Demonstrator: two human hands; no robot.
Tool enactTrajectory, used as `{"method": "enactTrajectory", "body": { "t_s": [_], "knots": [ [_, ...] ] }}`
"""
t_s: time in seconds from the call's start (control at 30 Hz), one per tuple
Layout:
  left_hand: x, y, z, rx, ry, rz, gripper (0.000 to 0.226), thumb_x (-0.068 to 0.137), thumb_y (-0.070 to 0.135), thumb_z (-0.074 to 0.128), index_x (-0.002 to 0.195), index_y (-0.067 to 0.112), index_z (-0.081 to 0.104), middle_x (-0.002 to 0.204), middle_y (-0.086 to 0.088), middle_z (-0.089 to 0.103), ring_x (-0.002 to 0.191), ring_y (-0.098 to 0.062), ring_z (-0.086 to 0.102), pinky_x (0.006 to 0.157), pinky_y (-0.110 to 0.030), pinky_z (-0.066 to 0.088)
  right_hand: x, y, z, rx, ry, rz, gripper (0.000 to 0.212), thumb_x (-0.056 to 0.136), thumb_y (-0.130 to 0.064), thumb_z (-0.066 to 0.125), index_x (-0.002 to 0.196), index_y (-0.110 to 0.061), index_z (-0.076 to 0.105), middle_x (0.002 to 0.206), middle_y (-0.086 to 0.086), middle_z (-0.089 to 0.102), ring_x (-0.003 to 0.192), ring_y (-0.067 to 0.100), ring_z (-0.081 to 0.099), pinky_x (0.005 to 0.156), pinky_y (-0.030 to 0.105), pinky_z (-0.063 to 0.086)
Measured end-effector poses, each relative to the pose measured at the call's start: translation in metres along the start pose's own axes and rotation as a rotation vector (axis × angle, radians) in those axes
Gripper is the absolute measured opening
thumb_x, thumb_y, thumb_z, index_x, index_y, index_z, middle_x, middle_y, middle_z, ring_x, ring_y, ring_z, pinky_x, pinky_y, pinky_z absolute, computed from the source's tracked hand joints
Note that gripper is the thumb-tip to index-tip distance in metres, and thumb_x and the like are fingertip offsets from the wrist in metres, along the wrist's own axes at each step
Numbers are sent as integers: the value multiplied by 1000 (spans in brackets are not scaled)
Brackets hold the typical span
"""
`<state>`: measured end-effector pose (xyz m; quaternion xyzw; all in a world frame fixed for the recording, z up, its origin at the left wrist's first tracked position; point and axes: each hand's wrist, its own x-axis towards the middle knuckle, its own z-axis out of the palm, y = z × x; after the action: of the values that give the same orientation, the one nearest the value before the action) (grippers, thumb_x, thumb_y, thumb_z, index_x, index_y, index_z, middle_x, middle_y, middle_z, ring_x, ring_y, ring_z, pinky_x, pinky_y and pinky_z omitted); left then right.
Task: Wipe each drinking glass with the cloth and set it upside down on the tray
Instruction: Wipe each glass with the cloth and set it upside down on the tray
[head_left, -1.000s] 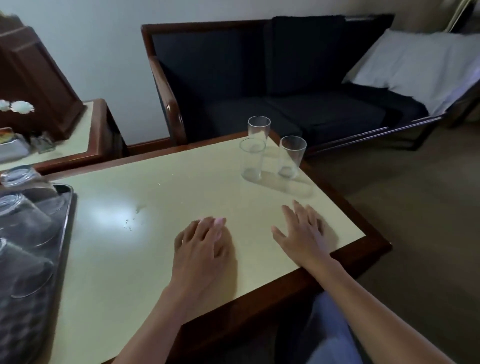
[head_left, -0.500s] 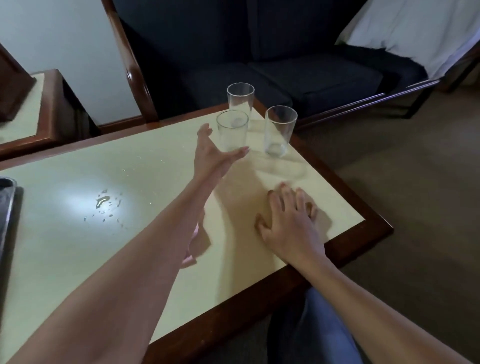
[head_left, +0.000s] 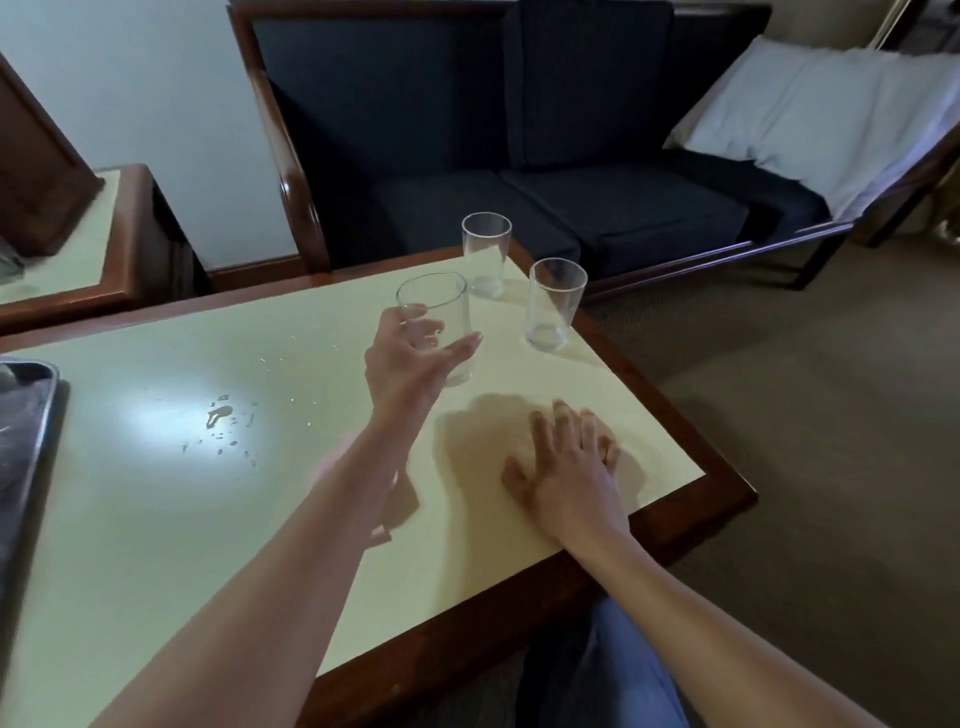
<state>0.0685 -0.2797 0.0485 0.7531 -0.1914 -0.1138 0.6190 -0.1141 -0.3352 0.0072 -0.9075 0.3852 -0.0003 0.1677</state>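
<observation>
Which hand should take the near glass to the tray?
Left, probably: the left hand grips the glass, and the tray sits far left. The right hand rests flat on the table, farther from the tray.

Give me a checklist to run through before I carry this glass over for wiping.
1. Left grip wrapped round the nearest glass: ok.
2. Right grip free, flat on the table: ok.
3. Cloth within reach: not ok, none in view.
4. Far glass and right glass stand clear of the held one: ok.
5. Free space on the tray: cannot tell, mostly out of frame.
</observation>
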Motion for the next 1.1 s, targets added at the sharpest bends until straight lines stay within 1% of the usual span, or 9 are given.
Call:
{"method": "enactTrajectory", "body": {
  "t_s": [0.13, 0.27, 0.47, 0.63, 0.73, 0.83, 0.9, 1.0, 1.1],
  "knots": [
    [-54, 20, -66, -80, 17, 7, 59, 67, 33, 92, 116, 18, 62, 99, 3, 75, 83, 0, 72, 66, -7, 51, -2, -2, -6, 28, -11, 6, 59, 99, -54, 35, 150, -28, 23, 167, 2, 3, 154, 33, -5, 120, 60, 5],
    [-102, 19, -131, -137, 39, -91, 47, 70, 29, 90, 108, 17, 65, 96, 3, 74, 69, 8, 68, 57, -5, 47, -11, -30, -7, 91, -38, 74, 62, 99, -45, 42, 153, -23, 23, 167, 5, 8, 154, 33, 1, 120, 55, 12],
    [-163, -10, -194, -219, 104, -275, 72, 42, 56, 89, 103, 23, 71, 105, 1, 71, 92, -23, 74, 81, -30, 48, -34, -125, 3, 295, 1, -167, 56, 93, -33, 56, 145, -21, 41, 155, 7, 36, 139, 33, 35, 110, 47, 34],
    [-201, -26, -225, -396, 138, -340, 86, 56, 39, 88, 134, 23, 55, 111, -16, 74, 81, -25, 76, 82, -40, 55, -39, -157, 22, 55, -172, -281, 53, 81, -61, 50, 130, -44, 37, 151, 2, 24, 144, 33, 24, 112, 49, 28],
    [-215, -34, -229, -511, 144, -365, 84, 60, 41, 91, 134, 26, 52, 104, -10, 78, 84, -28, 75, 93, -57, 53, -40, -156, 47, 12, -73, -332, 48, 88, -57, 47, 131, -34, 41, 152, 1, 31, 145, 33, 22, 116, 48, 25],
    [-217, -32, -225, -620, 164, -415, 73, 70, 37, 80, 136, 22, 51, 101, -10, 79, 88, -32, 71, 83, -50, 56, -46, -153, 64, 242, 96, -468, 4, 96, -21, 51, 96, -18, 54, 114, 7, 60, 114, 30, 54, 112, 43, 36],
    [-216, -27, -221, -721, 171, -463, 67, 74, 36, 73, 135, 19, 52, 103, -14, 77, 92, -39, 68, 74, -44, 55, -60, -157, 57, 543, 105, -331, 23, 96, -12, 57, 77, -23, 51, 101, 5, 68, 92, 21, 61, 90, 35, 47],
    [-214, -14, -214, -793, 145, -535, 35, 91, 29, 63, 123, 19, 56, 107, -17, 76, 90, -39, 68, 63, -37, 55, -90, -169, 29, 1229, -26, -133, 13, 98, -13, 59, 86, -12, 61, 109, 1, 75, 103, 20, 70, 89, 37, 54],
    [-210, -7, -204, -793, 68, -542, 22, 97, 31, 54, 111, 17, 64, 107, -16, 76, 91, -34, 69, 75, -37, 53, -130, -183, 3, 1388, -101, -355, 18, 101, -9, 53, 114, -16, 63, 115, -4, 73, 109, 29, 66, 68, 37, 57]
  ]
}}
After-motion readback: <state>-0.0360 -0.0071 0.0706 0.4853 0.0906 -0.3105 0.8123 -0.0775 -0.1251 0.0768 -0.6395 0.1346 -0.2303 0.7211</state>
